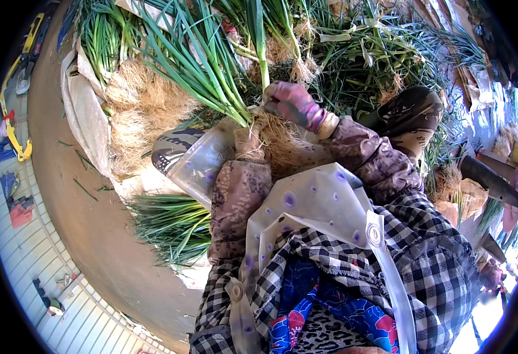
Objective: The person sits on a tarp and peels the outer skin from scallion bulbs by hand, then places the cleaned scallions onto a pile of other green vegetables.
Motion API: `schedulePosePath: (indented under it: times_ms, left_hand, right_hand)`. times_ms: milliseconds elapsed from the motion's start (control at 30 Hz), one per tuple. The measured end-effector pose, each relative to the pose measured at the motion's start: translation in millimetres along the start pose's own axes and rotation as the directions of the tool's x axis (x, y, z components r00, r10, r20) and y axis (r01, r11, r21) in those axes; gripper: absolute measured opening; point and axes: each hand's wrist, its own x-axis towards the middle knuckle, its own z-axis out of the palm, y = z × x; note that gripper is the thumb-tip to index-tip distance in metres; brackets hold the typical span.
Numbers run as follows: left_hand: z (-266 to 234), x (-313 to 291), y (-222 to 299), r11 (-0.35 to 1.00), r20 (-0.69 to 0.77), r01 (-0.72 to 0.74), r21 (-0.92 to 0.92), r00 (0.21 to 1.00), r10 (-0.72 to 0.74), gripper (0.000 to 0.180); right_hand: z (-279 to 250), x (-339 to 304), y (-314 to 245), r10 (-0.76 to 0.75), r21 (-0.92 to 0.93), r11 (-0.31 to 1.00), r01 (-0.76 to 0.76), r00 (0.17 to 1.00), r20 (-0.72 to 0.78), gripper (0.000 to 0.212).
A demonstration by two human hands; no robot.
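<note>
My right hand (pixel 294 105), in a stained pinkish glove, is closed round the pale lower stem of a single green onion (pixel 262 56). Beside it, my left hand (pixel 247 141) is at the base of a bunch of green onions (pixel 206 71), whose leaves fan up and to the left. The bunch narrows right at this hand, which appears closed on it, though the fingers are mostly hidden. Tangled pale roots (pixel 282 147) hang between my wrists, above the clear spotted apron (pixel 306 192) on my lap.
Left of me, a thick heap of rooted onions (pixel 135 100) lies on pale sheeting (pixel 82 118). Loose green leaves (pixel 371 59) pile up ahead on the right. Another onion bunch (pixel 173 227) rests by my left elbow. My camouflage-covered knee (pixel 415 112) sticks out on the right.
</note>
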Motion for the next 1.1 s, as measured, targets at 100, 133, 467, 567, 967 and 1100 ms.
schedulePosePath:
  times_ms: [100,133,467,567,967,1100]
  left_hand:
    - [-5.2,2.8,-3.6,1.0,-0.006,-0.009,-0.002,1.0,0.009,0.04]
    - [-5.7,1.1,-1.1,1.0,-0.014,-0.015,0.004,1.0,0.015,0.04]
    - [3.0,3.4,13.3,0.998,-0.017,-0.044,0.052,0.999,0.045,0.044]
    - [-1.6,4.8,15.0,0.995,-0.023,-0.052,0.086,0.998,0.054,0.045]
    - [40.1,8.3,18.9,0.935,0.012,-0.214,0.281,0.975,0.22,0.016]
    - [-3.1,14.7,11.7,0.994,0.013,0.102,0.035,0.995,-0.102,0.031]
  right_hand:
    - [0.8,-15.1,-27.0,0.101,0.188,0.968,-0.167,0.942,0.32,0.015]
    - [-4.1,-17.8,-49.1,-0.112,0.255,0.967,0.02,0.929,0.352,0.018]
    - [-78.7,1.1,45.9,0.376,-0.663,0.621,-0.417,0.901,-0.215,0.049]
    - [-42.7,22.8,31.9,0.66,0.804,0.269,-0.531,0.709,0.248,0.051]
    - [29.3,45.4,42.7,0.459,0.515,0.772,-0.372,0.887,-0.048,0.028]
    - [19.8,39.6,35.1,0.278,0.169,0.942,-0.291,0.956,0.095,0.028]
